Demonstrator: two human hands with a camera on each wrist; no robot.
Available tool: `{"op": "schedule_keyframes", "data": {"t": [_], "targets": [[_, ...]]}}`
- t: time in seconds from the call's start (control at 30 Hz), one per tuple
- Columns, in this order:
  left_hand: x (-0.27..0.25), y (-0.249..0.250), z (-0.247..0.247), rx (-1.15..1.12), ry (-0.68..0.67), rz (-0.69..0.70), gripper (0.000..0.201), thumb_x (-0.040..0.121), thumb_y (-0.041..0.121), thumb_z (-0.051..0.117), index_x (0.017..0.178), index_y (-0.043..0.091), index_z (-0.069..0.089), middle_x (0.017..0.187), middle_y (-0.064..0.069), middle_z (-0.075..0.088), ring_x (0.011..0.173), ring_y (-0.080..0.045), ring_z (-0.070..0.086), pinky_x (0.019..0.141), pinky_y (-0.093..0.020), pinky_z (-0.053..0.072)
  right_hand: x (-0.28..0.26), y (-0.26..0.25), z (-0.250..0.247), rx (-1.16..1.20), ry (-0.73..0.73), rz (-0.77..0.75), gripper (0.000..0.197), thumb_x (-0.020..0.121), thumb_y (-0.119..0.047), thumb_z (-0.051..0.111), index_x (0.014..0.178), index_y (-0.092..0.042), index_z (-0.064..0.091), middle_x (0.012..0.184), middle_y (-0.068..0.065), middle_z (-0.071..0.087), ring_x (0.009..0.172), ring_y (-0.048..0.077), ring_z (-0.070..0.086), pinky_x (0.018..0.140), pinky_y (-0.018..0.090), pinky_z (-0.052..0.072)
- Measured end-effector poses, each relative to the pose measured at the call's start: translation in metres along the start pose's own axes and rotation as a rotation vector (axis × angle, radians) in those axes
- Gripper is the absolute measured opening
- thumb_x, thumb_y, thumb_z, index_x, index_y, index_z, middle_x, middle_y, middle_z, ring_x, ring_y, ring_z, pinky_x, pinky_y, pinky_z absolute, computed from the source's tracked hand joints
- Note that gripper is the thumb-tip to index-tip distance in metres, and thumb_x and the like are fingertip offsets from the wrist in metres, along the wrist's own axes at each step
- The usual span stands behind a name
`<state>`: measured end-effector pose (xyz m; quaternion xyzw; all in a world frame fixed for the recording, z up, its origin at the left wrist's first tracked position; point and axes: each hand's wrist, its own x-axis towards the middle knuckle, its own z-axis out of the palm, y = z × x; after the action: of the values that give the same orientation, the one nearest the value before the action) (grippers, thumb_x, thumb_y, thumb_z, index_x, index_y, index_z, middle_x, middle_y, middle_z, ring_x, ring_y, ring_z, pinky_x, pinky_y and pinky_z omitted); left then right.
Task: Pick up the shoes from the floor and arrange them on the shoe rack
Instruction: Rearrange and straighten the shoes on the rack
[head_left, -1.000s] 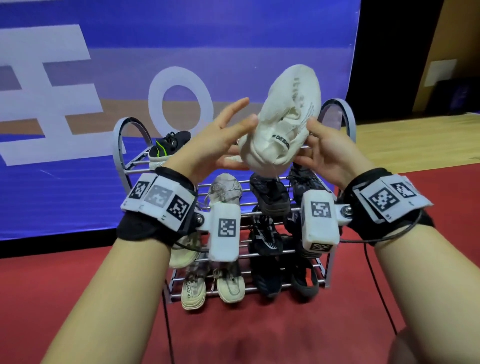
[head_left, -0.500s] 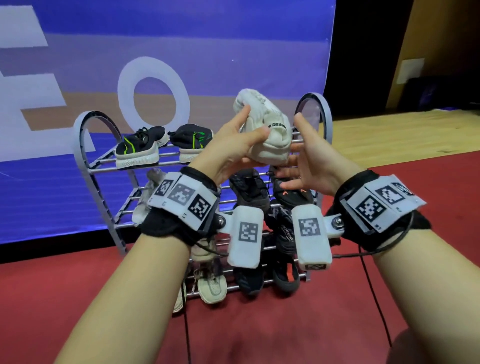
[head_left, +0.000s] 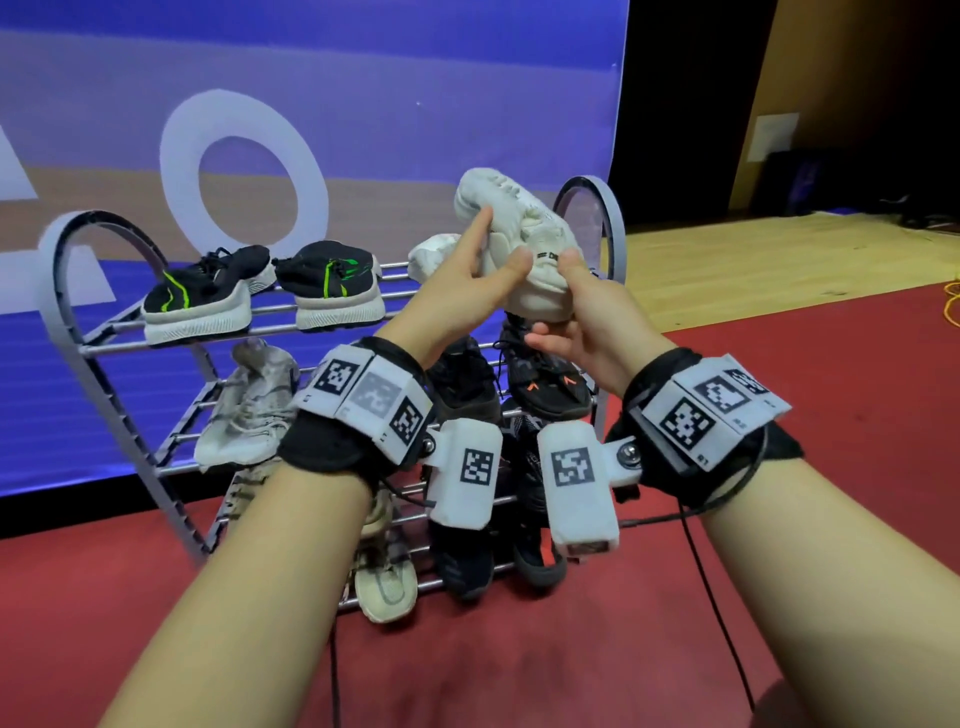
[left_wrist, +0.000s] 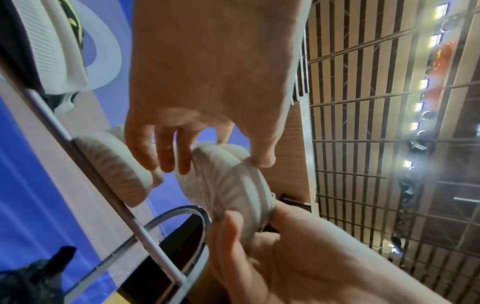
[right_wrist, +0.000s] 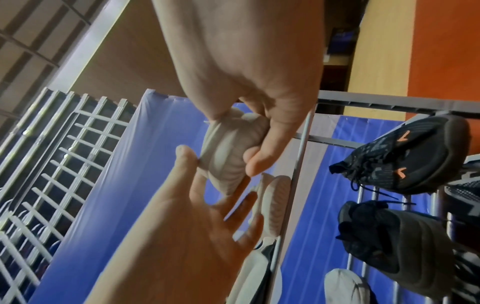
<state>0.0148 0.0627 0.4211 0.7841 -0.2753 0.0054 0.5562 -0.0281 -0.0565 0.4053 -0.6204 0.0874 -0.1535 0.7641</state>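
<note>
Red carpeted floor (head_left: 519, 660) all around here, with a strip of pale wooden flooring (head_left: 779, 244) off to the right and a big blue banner with white shapes (head_left: 363, 93) hanging right behind the grey metal shoe rack with arched ends (head_left: 67, 291). The left wrist view catches a slatted ceiling with rows of lights.

The white knit sneaker (head_left: 524, 244) is up in the air just over the right end of the rack's top shelf, toe pointing up and away. The right hand (head_left: 587, 322) has its grip wrapped around the heel end; the left hand (head_left: 457, 296) pinches the side with thumb and fingers, index finger stretched along the upper. A second white sneaker (head_left: 431, 254) already sits on that top shelf just left of it, next to a pair of black sneakers with green stripes (head_left: 260, 291).

Hard to see much of the lower shelves. The wrist straps and arms block the middle, so only bits of grey, black and beige shoes peek out. The print on the held shoe's heel is partly covered by the thumbs, can't read it.
</note>
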Motion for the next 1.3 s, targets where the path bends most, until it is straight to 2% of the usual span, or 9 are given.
{"op": "schedule_keyframes", "data": {"t": [0.13, 0.33, 0.47, 0.53, 0.67, 0.8, 0.93, 1.1, 1.3], "targets": [[0.013, -0.015, -0.010, 0.352, 0.223, -0.060, 0.069, 0.082, 0.054, 0.055, 0.143, 0.029, 0.033, 0.144, -0.008, 0.029, 0.137, -0.027, 0.026, 0.115, -0.039, 0.023, 0.025, -0.001, -0.013, -0.103, 0.100, -0.024, 0.037, 0.099, -0.042, 0.040, 0.107, -0.009, 0.053, 0.074, 0.005, 0.054, 0.044, 0.011, 0.052, 0.040, 0.019, 0.050], [0.020, -0.052, -0.030, 0.533, 0.249, -0.001, 0.063, 0.090, 0.036, 0.056, 0.144, 0.017, 0.031, 0.146, -0.010, 0.034, 0.137, -0.027, 0.028, 0.112, -0.035, 0.022, 0.061, 0.002, -0.029, -0.154, 0.116, -0.030, 0.036, 0.098, -0.044, 0.041, 0.107, -0.011, 0.052, 0.073, 0.004, 0.052, 0.050, 0.012, 0.051, 0.045, 0.022, 0.054], [0.026, -0.062, -0.031, 0.448, 0.245, 0.116, 0.065, 0.090, 0.026, 0.060, 0.144, 0.012, 0.028, 0.145, -0.006, 0.038, 0.132, -0.015, 0.034, 0.088, -0.006, 0.020, 0.079, 0.008, -0.026, -0.155, 0.129, -0.008, 0.035, 0.097, -0.045, 0.042, 0.088, -0.014, 0.053, 0.069, 0.003, 0.050, 0.050, 0.012, 0.050, 0.043, 0.021, 0.053], [0.030, -0.065, -0.028, 0.345, 0.250, 0.089, 0.065, 0.090, 0.025, 0.060, 0.144, 0.012, 0.027, 0.140, -0.001, 0.040, 0.123, -0.007, 0.037, 0.081, -0.002, 0.020, 0.086, 0.015, -0.024, -0.164, 0.132, 0.025, 0.034, 0.098, -0.044, 0.041, 0.097, -0.012, 0.052, 0.070, 0.004, 0.049, 0.051, 0.014, 0.048, 0.040, 0.020, 0.051], [0.036, -0.071, -0.019, 0.254, 0.252, 0.048, 0.062, 0.090, 0.029, 0.060, 0.142, 0.017, 0.029, 0.119, 0.013, 0.046, 0.109, -0.003, 0.045, 0.080, -0.005, 0.028, 0.097, 0.023, -0.024, -0.149, 0.140, 0.008, 0.033, 0.099, -0.037, 0.035, 0.121, -0.015, 0.046, 0.077, 0.003, 0.048, 0.048, 0.015, 0.046, 0.040, 0.022, 0.050], [0.040, -0.073, -0.015, 0.296, 0.252, 0.020, 0.061, 0.090, 0.038, 0.057, 0.142, 0.023, 0.029, 0.113, 0.014, 0.050, 0.112, -0.013, 0.052, 0.090, -0.022, 0.037, 0.101, 0.021, -0.027, -0.115, 0.143, 0.025, 0.030, 0.100, -0.040, 0.034, 0.115, -0.018, 0.048, 0.079, 0.003, 0.051, 0.050, 0.015, 0.047, 0.043, 0.023, 0.053], [0.044, -0.075, -0.012, 0.322, 0.287, 0.001, 0.050, 0.091, 0.037, 0.055, 0.133, 0.018, 0.035, 0.109, 0.003, 0.052, 0.103, -0.020, 0.053, 0.081, -0.028, 0.039, 0.100, 0.020, -0.028, -0.106, 0.182, 0.034, 0.029, 0.099, -0.040, 0.036, 0.110, -0.016, 0.049, 0.077, 0.003, 0.051, 0.051, 0.015, 0.048, 0.042, 0.022, 0.054], [0.046, -0.082, -0.005, 0.227, 0.434, 0.063, 0.026, 0.090, 0.027, 0.057, 0.105, 0.019, 0.037, 0.102, 0.002, 0.047, 0.089, -0.017, 0.045, 0.074, -0.025, 0.033, 0.098, 0.019, -0.028, -0.097, 0.200, 0.045, 0.030, 0.099, -0.041, 0.038, 0.111, -0.016, 0.051, 0.077, 0.003, 0.053, 0.050, 0.014, 0.049, 0.043, 0.023, 0.055], [0.042, -0.085, 0.002, 0.264, 0.531, 0.123, 0.029, 0.090, 0.023, 0.057, 0.111, 0.008, 0.043, 0.109, 0.000, 0.042, 0.093, -0.013, 0.041, 0.072, -0.016, 0.027, 0.099, 0.019, -0.030, -0.106, 0.182, 0.049, 0.039, 0.099, -0.042, 0.038, 0.125, -0.016, 0.052, 0.077, 0.002, 0.053, 0.052, 0.014, 0.049, 0.045, 0.022, 0.056]]}}
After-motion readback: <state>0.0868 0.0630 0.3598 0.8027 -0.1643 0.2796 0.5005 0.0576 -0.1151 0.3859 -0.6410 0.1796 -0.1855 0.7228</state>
